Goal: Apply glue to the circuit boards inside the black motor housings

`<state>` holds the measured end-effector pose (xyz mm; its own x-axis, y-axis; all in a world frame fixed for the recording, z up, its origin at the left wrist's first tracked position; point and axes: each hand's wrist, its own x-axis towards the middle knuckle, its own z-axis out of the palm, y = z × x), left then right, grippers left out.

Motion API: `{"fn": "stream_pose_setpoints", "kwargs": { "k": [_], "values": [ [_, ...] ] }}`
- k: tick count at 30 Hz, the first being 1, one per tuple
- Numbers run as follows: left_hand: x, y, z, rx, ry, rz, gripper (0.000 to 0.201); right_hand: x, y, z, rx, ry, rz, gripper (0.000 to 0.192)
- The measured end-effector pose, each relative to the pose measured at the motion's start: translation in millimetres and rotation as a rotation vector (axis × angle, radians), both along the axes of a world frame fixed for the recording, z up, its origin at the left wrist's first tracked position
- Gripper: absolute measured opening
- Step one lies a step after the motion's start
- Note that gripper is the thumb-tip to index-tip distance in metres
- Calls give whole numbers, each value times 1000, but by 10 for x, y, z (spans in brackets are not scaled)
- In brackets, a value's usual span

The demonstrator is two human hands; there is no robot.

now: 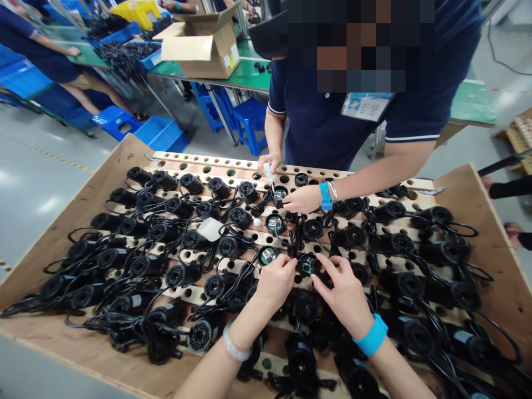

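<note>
My left hand [275, 281] and my right hand [344, 292] meet over a small black pump [308, 265] that stands open end up in a wooden rack [245, 164], its green circuit board showing. The fingertips of both hands touch its rim and cable. A second open pump [267, 255] sits just left of my left hand. Across the rack, a co-worker's hand holds a white tube [269, 173] over another open pump [280, 194], steadied by their other hand [302, 199].
Several black pumps with tangled cables [166, 260] fill the rack, which lies in a plywood crate [490, 233]. A white cap [210, 228] rests among them. Behind stand green benches, a cardboard box [202, 43], blue stools [249, 119] and blue bins.
</note>
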<state>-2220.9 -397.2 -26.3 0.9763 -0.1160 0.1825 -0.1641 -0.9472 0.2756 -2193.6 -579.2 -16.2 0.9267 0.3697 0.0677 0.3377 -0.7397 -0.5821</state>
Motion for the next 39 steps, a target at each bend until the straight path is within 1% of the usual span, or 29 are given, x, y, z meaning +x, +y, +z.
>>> {"fn": "stream_pose_setpoints", "kwargs": {
  "k": [4,8,12,14,17,19,28,34,39],
  "values": [
    [-5,-13,33,58,-2,-17,18,28,43,63,42,91,-54,37],
    [-4,-18,22,92,-5,-25,17,27,52,96,34,137,-21,31],
    [0,-9,15,119,8,-40,16,-2,89,86,127,177,-34,36],
    [-1,-5,18,146,6,-48,16,-15,117,68,85,159,-33,38],
    [-5,-1,23,171,-19,-62,16,-25,155,36,-31,106,0,39],
    [-6,0,26,175,-37,-71,16,-23,172,21,-65,94,23,39],
    [-1,-1,33,186,-34,-90,17,36,165,14,-64,57,104,36],
    [-9,5,39,132,30,-110,20,52,164,-3,-36,93,107,36],
    [-6,7,45,151,39,-105,20,70,168,-16,-11,116,124,37]
  ]
}}
